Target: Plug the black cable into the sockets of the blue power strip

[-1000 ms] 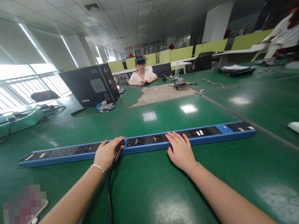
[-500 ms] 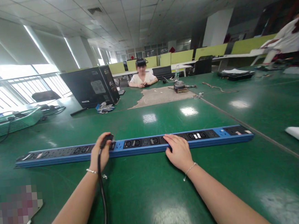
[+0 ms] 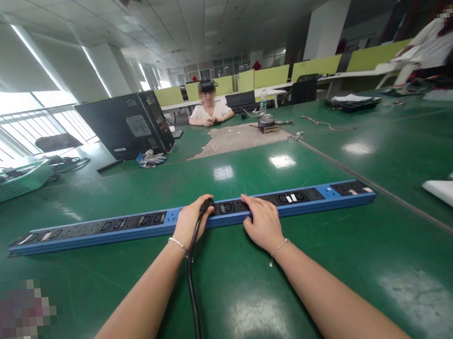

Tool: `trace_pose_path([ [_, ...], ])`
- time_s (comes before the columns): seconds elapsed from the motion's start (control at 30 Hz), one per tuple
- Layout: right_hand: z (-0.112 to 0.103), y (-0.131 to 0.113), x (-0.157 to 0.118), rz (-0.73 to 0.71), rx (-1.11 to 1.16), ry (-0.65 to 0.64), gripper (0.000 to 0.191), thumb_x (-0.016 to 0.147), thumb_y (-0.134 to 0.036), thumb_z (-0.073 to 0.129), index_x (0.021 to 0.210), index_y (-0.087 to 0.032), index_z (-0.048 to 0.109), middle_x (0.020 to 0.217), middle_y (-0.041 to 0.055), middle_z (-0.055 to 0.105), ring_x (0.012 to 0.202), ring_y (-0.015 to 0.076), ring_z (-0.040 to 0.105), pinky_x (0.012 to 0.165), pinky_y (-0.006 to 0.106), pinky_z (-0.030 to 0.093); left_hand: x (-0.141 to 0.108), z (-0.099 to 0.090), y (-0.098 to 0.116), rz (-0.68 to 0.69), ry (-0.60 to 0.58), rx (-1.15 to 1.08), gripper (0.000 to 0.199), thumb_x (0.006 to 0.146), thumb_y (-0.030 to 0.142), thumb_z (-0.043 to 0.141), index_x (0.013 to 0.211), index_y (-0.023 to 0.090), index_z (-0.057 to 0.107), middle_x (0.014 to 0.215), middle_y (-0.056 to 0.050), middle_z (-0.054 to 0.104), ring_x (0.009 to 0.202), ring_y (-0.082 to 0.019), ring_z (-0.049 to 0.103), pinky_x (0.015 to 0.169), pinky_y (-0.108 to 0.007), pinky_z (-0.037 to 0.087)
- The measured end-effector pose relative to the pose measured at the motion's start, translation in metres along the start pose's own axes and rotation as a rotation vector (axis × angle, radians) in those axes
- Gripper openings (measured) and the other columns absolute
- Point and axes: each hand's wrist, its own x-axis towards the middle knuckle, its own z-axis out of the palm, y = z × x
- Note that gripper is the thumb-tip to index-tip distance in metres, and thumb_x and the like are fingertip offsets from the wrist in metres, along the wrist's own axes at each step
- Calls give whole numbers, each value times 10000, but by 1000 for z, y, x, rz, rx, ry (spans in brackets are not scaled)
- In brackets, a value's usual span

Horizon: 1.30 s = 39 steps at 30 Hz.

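A long blue power strip (image 3: 130, 237) with black socket sections lies across the green table. In my left hand (image 3: 189, 222) a black power plug (image 3: 208, 206) is gripped between thumb and fingers, over the strip's middle sockets. Its black cable (image 3: 193, 292) runs down toward the table's near edge. Whether the plug sits in a socket is hidden by my fingers. My right hand (image 3: 262, 220) holds the strip just right of the middle, fingers across the top and thumb by the near side.
Behind the strip stand a black computer case (image 3: 129, 126) and gloves (image 3: 151, 158). A green basket (image 3: 12, 189) with cables is at left. A white object (image 3: 451, 201) lies at right. One person (image 3: 211, 113) sits across the table; another (image 3: 432, 49) is at far right.
My left hand has moved right along the strip with the plug, from left of a blue socket section to right of it. My right hand stays on the strip. The view has shifted slightly.
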Motion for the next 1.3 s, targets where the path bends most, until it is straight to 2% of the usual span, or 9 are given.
trace_pose_path([
  [0.37, -2, -2, 0, 21, 3, -12, 520, 711, -128, 443, 1223, -185, 518, 1145, 56, 620, 1121, 188, 480, 972, 342, 277, -6, 14, 5, 93, 74, 240, 293, 874, 342, 418, 1130, 251, 525, 1040, -40, 649, 957, -187, 593, 856, -322, 443],
  [0.53, -3, 0, 2, 15, 3, -12, 528, 714, -131, 423, 1235, -164, 504, 1184, 66, 596, 1134, 181, 475, 983, 330, 285, -15, 10, 8, 163, 75, 354, 321, 895, 379, 371, 1169, 287, 511, 1105, -33, 635, 1023, -197, 572, 966, -414, 353],
  [0.63, -5, 8, 3, 78, -49, 42, 547, 696, -114, 413, 1235, -151, 499, 1236, 73, 563, 1176, 196, 443, 1027, 367, 241, -16, 5, 9, 195, 53, 394, 346, 900, 417, 346, 1188, 299, 498, 1130, -38, 632, 1053, -207, 564, 1000, -466, 302],
  [0.8, -11, 27, 3, 218, -178, 140, 492, 696, -130, 430, 1174, -147, 543, 1261, 105, 540, 1225, 247, 395, 1053, 471, 152, -11, 4, 5, 166, 0, 380, 355, 896, 425, 354, 1210, 317, 480, 1161, -37, 628, 1047, -207, 573, 1006, -479, 297],
  [0.93, -14, 33, 1, 205, -145, 101, 487, 685, -105, 413, 1143, -170, 567, 1216, 73, 579, 1185, 222, 440, 1040, 441, 191, -9, 9, 1, 97, -46, 304, 355, 901, 413, 342, 1220, 322, 469, 1198, -47, 608, 1085, -208, 557, 977, -469, 336],
  [1.03, -15, 33, 3, 217, -91, 115, 487, 672, -88, 403, 1113, -183, 586, 1161, 55, 612, 1137, 206, 481, 1027, 425, 225, -9, 14, -1, 70, -22, 252, 330, 901, 406, 347, 1194, 336, 482, 1212, -36, 599, 1125, -213, 533, 998, -513, 293],
  [1.1, -14, 30, 5, 197, -48, 139, 482, 667, -85, 404, 1100, -180, 594, 1133, 59, 623, 1107, 203, 499, 1007, 406, 274, -10, 15, -2, 68, 2, 236, 318, 895, 400, 366, 1181, 338, 490, 1201, -26, 606, 1135, -213, 525, 1006, -520, 279],
  [1.2, -13, 18, 6, 76, 29, 128, 455, 682, -83, 407, 1085, -163, 601, 1105, 65, 629, 1074, 193, 510, 968, 354, 350, -11, 15, -4, 88, 4, 237, 354, 885, 404, 386, 1221, 325, 463, 1201, -35, 604, 1134, -210, 524, 1006, -499, 295],
  [1.3, -11, -3, 2, -91, 95, 68, 381, 750, -107, 405, 1067, -169, 606, 1077, 60, 635, 1045, 184, 515, 957, 335, 376, -13, 15, -9, 142, -3, 253, 533, 839, 452, 459, 1320, 248, 360, 1251, -90, 566, 1158, -220, 504, 1017, -463, 302],
])
